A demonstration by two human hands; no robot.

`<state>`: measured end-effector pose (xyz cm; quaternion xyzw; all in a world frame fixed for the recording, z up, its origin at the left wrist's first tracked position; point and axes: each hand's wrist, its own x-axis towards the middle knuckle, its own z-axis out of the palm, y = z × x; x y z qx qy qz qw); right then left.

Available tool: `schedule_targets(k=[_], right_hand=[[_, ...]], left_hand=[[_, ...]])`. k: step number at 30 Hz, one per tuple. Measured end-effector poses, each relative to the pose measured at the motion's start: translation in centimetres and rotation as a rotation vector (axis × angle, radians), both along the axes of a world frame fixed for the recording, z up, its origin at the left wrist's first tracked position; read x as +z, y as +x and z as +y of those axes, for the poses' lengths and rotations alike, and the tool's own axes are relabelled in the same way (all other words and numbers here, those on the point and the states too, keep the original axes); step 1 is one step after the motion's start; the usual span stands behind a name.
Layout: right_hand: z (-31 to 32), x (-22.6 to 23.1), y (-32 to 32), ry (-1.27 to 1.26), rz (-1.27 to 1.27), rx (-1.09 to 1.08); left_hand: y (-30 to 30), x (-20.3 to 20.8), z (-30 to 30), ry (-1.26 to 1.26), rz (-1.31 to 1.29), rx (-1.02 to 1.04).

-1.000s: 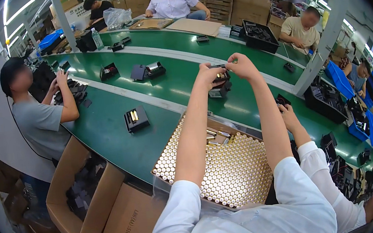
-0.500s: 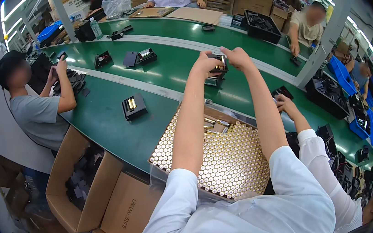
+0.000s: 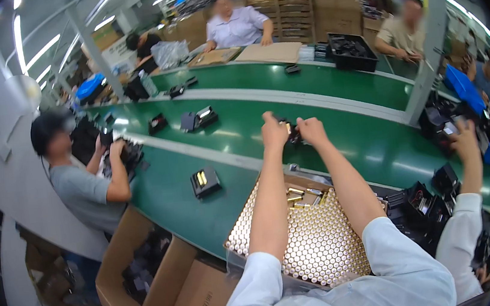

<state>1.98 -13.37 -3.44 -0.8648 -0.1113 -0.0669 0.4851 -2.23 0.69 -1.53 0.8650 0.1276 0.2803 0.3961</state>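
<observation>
Both my arms reach out over a box of batteries to a small black battery case above the green conveyor. My left hand is closed on the case's left side, thumb side up. On its right side, my right hand grips it with curled fingers. A gold battery shows in the case between my hands; the rest of it is mostly hidden. Below my forearms stands the box of batteries, packed upright in tight rows, with several loose batteries lying at its far end.
Left of my arms, a black case with gold batteries sits on the green table. More cases lie on the conveyor. An open carton stands at lower left. Co-workers sit around; one's arm reaches in at my right, beside piled black cases.
The view has tilted upward, so the scene sits lower. My hands stay on the black case. The co-worker's hand at my right has moved farther right, away from the conveyor beside me.
</observation>
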Motion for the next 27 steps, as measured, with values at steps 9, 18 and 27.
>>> schedule_targets(k=[9,18,27], right_hand=[[2.5,-1.7,-1.3,0.039,-0.416,0.072],[2.9,1.2,-3.4,0.142,-0.364,0.238],[2.8,-0.8,-1.6,0.104,-0.489,0.26]], left_hand=[[-1.1,0.0,0.0,0.492,-0.072,0.334],[-0.8,-0.6,0.9,0.566,-0.299,0.127],[-0.2,-0.9,0.0,0.417,-0.365,-0.173]])
